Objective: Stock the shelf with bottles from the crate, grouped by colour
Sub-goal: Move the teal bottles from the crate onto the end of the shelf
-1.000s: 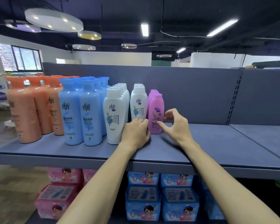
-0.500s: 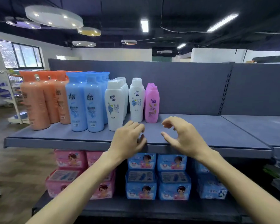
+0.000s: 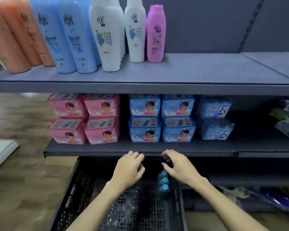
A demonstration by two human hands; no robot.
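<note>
I am hovering both hands, left hand [image 3: 128, 169] and right hand [image 3: 178, 167], fingers spread and seemingly empty, over the black mesh crate [image 3: 83, 189] holding round-capped teal bottles [image 3: 163, 184].

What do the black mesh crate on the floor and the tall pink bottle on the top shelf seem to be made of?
The black mesh crate looks like moulded plastic with a matt finish: its walls and floor are a regular lattice of small holes. The tall pink bottle appears to be opaque plastic with a smooth, slightly glossy skin, showing soft highlights and a printed label.
</note>
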